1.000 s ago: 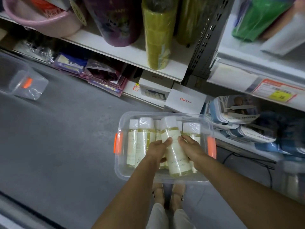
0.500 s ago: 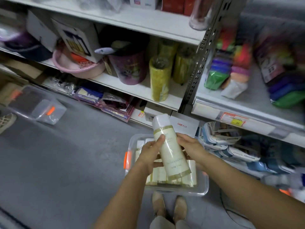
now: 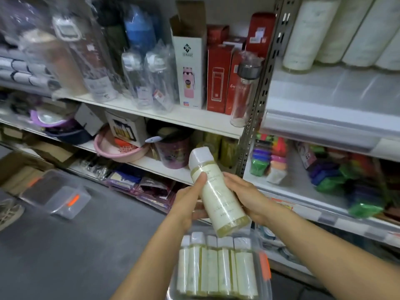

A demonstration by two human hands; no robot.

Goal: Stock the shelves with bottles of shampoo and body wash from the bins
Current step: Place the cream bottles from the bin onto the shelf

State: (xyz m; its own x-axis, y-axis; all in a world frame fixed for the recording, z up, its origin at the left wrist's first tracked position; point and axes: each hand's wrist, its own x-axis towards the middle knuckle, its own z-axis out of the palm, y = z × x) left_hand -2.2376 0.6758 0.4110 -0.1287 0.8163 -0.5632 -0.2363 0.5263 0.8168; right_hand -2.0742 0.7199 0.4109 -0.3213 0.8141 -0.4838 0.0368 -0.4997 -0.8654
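Observation:
A cream bottle (image 3: 218, 191) with a white cap and shrink wrap is held tilted in front of the shelves, cap up and to the left. My left hand (image 3: 188, 202) grips its left side, thumb along the front. My right hand (image 3: 249, 198) holds its right side, fingers curled behind it. Below them, on the floor, a clear bin (image 3: 265, 276) with orange latches holds several matching bottles (image 3: 216, 267) lying side by side. At upper right a white shelf (image 3: 337, 98) has bare room in front of pale rolls.
A perforated metal upright (image 3: 259, 92) divides the shelving. Left shelves carry water bottles, red boxes (image 3: 218, 76) and a pink basin (image 3: 119, 148). Coloured packs (image 3: 324, 169) fill the lower right shelf. A second clear bin (image 3: 58, 198) and a shoe (image 3: 8, 211) are on the grey floor at left.
Both hands lifted one bottle out of the bin and raised it. The view tilted up from the floor to the higher shelves.

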